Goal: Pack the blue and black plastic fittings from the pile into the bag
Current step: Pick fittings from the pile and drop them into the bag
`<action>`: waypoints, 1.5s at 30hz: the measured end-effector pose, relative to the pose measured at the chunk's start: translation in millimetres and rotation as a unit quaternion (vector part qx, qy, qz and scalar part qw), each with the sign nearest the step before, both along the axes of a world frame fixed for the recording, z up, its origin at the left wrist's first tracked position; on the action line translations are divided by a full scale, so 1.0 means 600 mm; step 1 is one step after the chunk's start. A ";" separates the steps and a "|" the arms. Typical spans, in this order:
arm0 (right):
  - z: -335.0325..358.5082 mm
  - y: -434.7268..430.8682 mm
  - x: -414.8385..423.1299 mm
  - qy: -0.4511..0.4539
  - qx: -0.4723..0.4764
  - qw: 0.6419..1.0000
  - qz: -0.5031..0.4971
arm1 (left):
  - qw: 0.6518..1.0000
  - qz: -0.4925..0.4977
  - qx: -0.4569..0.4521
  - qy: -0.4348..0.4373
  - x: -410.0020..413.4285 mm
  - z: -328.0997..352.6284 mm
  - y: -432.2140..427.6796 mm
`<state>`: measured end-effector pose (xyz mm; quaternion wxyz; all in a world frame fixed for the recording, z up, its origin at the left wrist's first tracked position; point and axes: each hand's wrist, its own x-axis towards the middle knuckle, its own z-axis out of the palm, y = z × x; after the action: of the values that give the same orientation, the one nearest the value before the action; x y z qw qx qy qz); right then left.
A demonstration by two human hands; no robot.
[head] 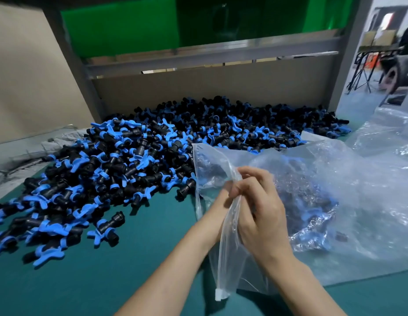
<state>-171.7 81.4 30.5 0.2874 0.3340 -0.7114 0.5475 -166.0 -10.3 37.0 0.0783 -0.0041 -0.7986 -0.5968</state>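
Note:
A large pile of blue and black plastic fittings [134, 160] covers the left and back of the green table [121, 270]. In front of me a clear zip bag [212, 165] hangs upright. My right hand [260, 213] grips its gathered edge, fingers curled round the plastic. My left hand [223, 201] sits just behind it, mostly hidden, and pinches the same edge. The bag's white zip slider [218, 294] dangles at the bottom. Behind the hands lies a filled clear bag [312, 197] with fittings inside.
More crumpled clear plastic [385, 142] spreads over the right side of the table. A cardboard wall [210, 87] and a grey metal frame [198, 55] close the back. Grey cloth [27, 153] lies at the left edge. Loose fittings [107, 229] are scattered near the front left.

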 end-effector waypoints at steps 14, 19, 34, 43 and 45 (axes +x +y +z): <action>-0.055 -0.005 -0.030 -0.111 0.115 0.986 0.036 | 0.898 0.304 -0.319 -0.009 0.050 -0.088 -0.179; -0.058 -0.006 -0.037 -0.107 0.115 0.987 0.030 | 0.915 0.306 -0.262 0.028 0.050 -0.081 -0.172; -0.059 -0.008 -0.035 -0.101 0.116 0.988 0.031 | 0.874 0.310 -0.373 0.001 0.061 -0.098 -0.192; -0.059 -0.007 -0.036 -0.101 0.114 0.988 0.031 | 0.862 0.320 0.391 0.033 0.052 -0.048 -0.189; -0.058 -0.007 -0.036 -0.101 0.115 0.988 0.030 | 0.813 0.250 0.525 0.005 0.054 -0.045 -0.187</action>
<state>-193.2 77.2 -4.1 0.1575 0.3291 -0.7849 0.5008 -133.8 -122.2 10.2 0.2191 0.2348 -0.3364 -0.8852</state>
